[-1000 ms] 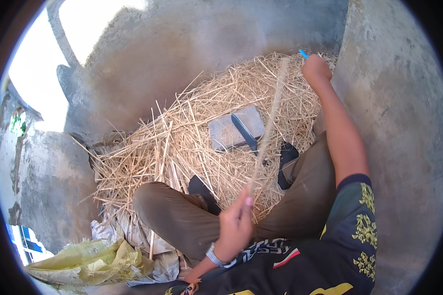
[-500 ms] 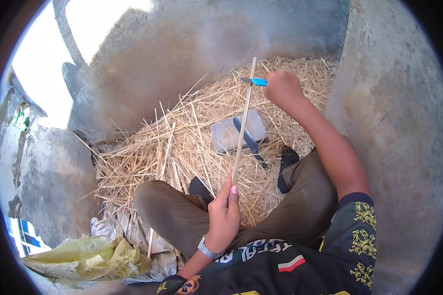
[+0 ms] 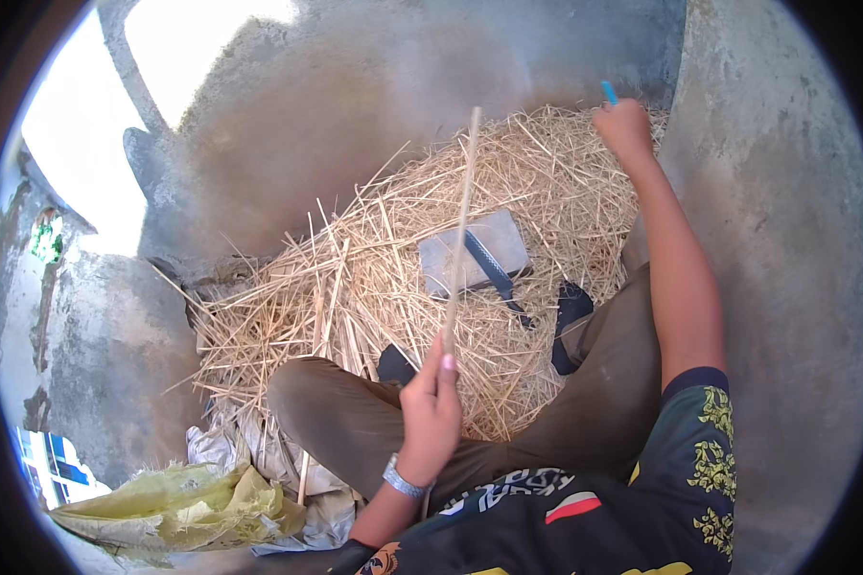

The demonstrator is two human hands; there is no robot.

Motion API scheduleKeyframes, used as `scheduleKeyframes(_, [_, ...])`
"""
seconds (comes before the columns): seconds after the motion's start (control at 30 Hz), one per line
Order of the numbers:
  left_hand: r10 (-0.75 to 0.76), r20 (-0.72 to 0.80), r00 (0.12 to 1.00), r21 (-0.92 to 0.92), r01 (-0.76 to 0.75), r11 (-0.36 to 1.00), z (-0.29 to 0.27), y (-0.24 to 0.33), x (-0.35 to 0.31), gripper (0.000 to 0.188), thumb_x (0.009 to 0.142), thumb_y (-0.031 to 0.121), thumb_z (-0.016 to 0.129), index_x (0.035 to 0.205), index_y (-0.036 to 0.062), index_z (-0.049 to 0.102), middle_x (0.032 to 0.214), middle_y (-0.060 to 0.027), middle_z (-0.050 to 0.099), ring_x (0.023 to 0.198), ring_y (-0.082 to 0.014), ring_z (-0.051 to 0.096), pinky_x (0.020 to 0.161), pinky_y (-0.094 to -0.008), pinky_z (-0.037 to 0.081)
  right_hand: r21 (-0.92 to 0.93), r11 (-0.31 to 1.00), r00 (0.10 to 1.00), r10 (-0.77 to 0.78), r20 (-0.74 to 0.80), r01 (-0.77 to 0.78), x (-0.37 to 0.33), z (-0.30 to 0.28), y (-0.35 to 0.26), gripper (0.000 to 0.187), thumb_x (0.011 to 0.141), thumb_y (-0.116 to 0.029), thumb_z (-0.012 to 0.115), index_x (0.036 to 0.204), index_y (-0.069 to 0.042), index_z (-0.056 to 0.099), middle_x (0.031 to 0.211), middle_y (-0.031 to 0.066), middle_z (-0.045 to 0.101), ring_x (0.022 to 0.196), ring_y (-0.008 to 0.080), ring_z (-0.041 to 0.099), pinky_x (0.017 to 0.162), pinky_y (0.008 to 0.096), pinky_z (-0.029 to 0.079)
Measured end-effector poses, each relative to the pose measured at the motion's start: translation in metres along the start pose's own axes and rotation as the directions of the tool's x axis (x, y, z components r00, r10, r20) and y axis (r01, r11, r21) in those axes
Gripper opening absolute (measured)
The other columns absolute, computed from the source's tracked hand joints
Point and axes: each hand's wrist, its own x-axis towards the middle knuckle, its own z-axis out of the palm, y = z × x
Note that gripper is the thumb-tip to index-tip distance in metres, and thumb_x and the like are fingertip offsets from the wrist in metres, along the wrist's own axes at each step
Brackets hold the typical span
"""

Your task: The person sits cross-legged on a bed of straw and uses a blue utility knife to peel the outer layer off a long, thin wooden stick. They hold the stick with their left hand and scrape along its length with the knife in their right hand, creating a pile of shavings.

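Note:
My left hand (image 3: 433, 412) is closed round the lower end of a long pale wooden strip (image 3: 467, 182), which points up and away from me over the shavings. At the far right, my right hand (image 3: 627, 130) is closed on a blue-handled knife (image 3: 609, 92). Only a short blue part of it shows above the fist; its blade cannot be made out. The knife and the strip are well apart. Below the strip, a dark patterned strap (image 3: 489, 264) lies across a grey block (image 3: 438, 264).
Pale shavings and thin sticks (image 3: 374, 240) cover the floor around my crossed legs (image 3: 345, 407). A concrete wall (image 3: 403, 67) stands beyond, another wall (image 3: 767, 240) close on the right. A torn yellowish sack (image 3: 192, 508) lies at the lower left.
My right hand has swung up and to the right, taking the knife off the strip. The wooden strip's upper end has shifted slightly left in my left hand.

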Motion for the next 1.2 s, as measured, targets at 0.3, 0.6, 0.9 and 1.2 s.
scheduleKeyframes(0.3, [0.008,0.037,0.999,-0.09,-0.004,0.996,0.008,0.01,0.007,0.043,0.106,0.017,0.051,0.144,-0.0029,0.049,0.078,0.0053,0.046,0.068,-0.0016,0.038,0.057,-0.0197,0.034,-0.158,0.749,0.765,-0.62,0.176,0.643,-0.084,0.037,-0.051,0.016,0.086,-0.022,0.065,0.09,-0.01,0.074,0.074,0.0109,0.069,0.068,0.0277,0.07,0.066,0.0414,0.057])
scheduleKeyframes(0.6, [0.001,-0.006,1.0,-0.145,-0.001,0.989,0.004,0.002,0.01,0.042,0.106,0.016,0.05,0.145,-0.0017,0.049,0.076,0.0055,0.046,0.066,-0.0016,0.037,0.056,-0.0199,0.034,-0.113,0.589,0.6,-0.782,0.17,0.8,-0.117,0.077,-0.057,0.012,0.081,-0.015,0.064,0.079,-0.006,0.072,0.065,0.0123,0.066,0.061,0.0298,0.069,0.058,0.0416,0.056])
scheduleKeyframes(0.9, [0.021,0.001,1.0,0.078,-0.021,0.997,0.017,0.001,-0.003,0.038,0.105,0.013,0.051,0.139,-0.005,0.053,0.07,-0.0011,0.047,0.062,-0.0042,0.04,0.052,-0.0238,0.036,-0.256,0.812,0.851,-0.49,0.19,0.525,-0.064,0.074,-0.059,0.012,0.085,-0.011,0.063,0.088,-0.005,0.074,0.083,0.017,0.072,0.077,0.0344,0.072,0.065,0.0448,0.058])
scheduleKeyframes(1.2, [-0.094,0.116,0.989,-0.052,0.101,0.994,0.002,-0.01,-0.018,0.04,0.105,0.012,0.052,0.142,-0.0035,0.051,0.077,0.001,0.053,0.068,-0.0031,0.044,0.058,-0.0212,0.04,-0.09,0.991,0.995,0.102,0.006,-0.101,0.016,0.013,0.027,0.024,0.092,-0.021,0.064,0.107,-0.005,0.073,0.094,0.0141,0.074,0.083,0.0261,0.074,0.072,0.0397,0.058])
